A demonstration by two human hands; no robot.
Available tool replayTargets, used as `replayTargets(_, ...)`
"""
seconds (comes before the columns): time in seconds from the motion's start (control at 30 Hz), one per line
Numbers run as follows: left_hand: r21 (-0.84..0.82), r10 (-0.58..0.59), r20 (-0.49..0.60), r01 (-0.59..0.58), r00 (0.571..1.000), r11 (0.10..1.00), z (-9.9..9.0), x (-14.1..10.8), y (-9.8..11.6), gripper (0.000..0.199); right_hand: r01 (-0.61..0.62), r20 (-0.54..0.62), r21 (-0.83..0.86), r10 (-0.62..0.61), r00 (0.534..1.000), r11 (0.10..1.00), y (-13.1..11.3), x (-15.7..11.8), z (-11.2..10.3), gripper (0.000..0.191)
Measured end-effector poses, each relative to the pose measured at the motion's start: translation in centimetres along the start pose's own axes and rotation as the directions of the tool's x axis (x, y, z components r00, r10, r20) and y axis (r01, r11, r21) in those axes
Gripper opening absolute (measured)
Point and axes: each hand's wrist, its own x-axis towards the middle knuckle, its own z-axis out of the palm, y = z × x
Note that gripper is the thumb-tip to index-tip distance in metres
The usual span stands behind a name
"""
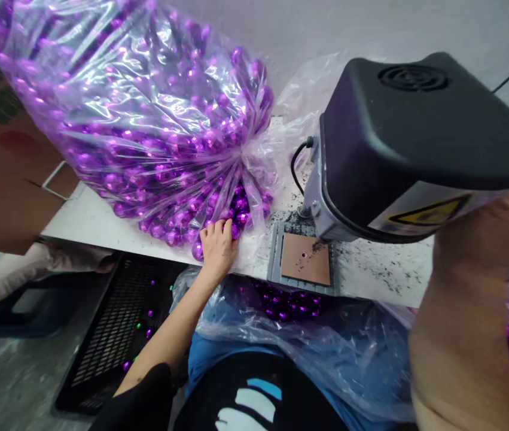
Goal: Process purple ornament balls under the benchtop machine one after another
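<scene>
At centre, the left hand (218,248) is curling its fingers over purple balls (240,205); the right arm (465,323) is hiding its fingers behind the machine (415,131). I cannot tell either grip. Work is seemingly running midway: balls are lying in the upper-left bag (146,114) and lower-centre lap plastic (353,359), finished share unclear.

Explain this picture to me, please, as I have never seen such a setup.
It comes from a camera worn on a person's head, looking down at bare-handed work; there is no robot. On the white table lies a clear bag of shiny purple balls. The left hand touches balls near the bag's gathered end; its grip is unclear. To the right stands a black-topped machine with a brown square plate below it. The right arm reaches up behind it, its hand mostly hidden.
</scene>
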Motion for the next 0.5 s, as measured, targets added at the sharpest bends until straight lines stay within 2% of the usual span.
replayTargets(0.07,0.035,0.021,0.06,-0.023,0.998,0.999,0.2,0.8,-0.5,0.048,0.056,0.033,0.028,-0.057,0.998,0.998,-0.2,0.3,0.1,0.049)
replayTargets(0.13,-0.031,0.021,0.04,-0.019,0.999,0.999,-0.2,0.9,-0.6,0.047,0.094,0.05,0.029,-0.095,0.994,0.995,-0.5,0.5,0.1,0.046)
replayTargets(0.2,-0.198,-0.011,-0.065,-0.002,0.998,0.98,-1.4,0.5,-0.3,0.048,0.097,0.058,0.023,-0.098,0.993,0.995,-0.7,0.5,-0.1,0.044)
replayTargets(0.27,-0.454,-0.096,-0.153,0.016,0.984,0.891,-2.7,-0.2,0.7,0.054,0.081,0.062,0.033,-0.083,0.995,0.996,-0.8,0.5,-0.2,0.044)
replayTargets(0.3,-0.605,-0.137,-0.134,0.028,0.981,0.796,-3.2,-0.7,1.5,0.056,0.075,0.06,0.037,-0.077,0.995,0.997,-0.9,0.5,-0.2,0.044)
replayTargets(0.33,-0.749,-0.15,-0.055,0.059,0.987,0.66,-3.4,-1.2,2.5,0.056,0.078,0.05,0.042,-0.08,0.996,0.996,-0.9,0.5,-0.1,0.044)
replayTargets(0.37,-0.865,-0.115,0.072,0.119,0.991,0.487,-3.4,-1.7,3.6,0.056,0.083,0.046,0.044,-0.085,0.995,0.996,-0.8,0.5,-0.1,0.044)
replayTargets(0.4,-0.925,-0.037,0.216,0.217,0.976,0.312,-3.1,-2.1,4.8,0.056,0.089,0.043,0.044,-0.091,0.995,0.995,-0.8,0.5,-0.1,0.044)
replayTargets(0.47,-0.903,0.12,0.429,0.425,0.895,0.053,-2.0,-2.5,6.8,0.055,0.091,0.048,0.031,-0.092,0.995,0.995,-0.7,0.6,-0.1,0.044)
replayTargets(0.5,-0.867,0.165,0.488,0.498,0.857,-0.024,-1.4,-2.5,7.5,0.054,0.086,0.06,0.024,-0.088,0.994,0.996,-0.7,0.6,-0.1,0.045)
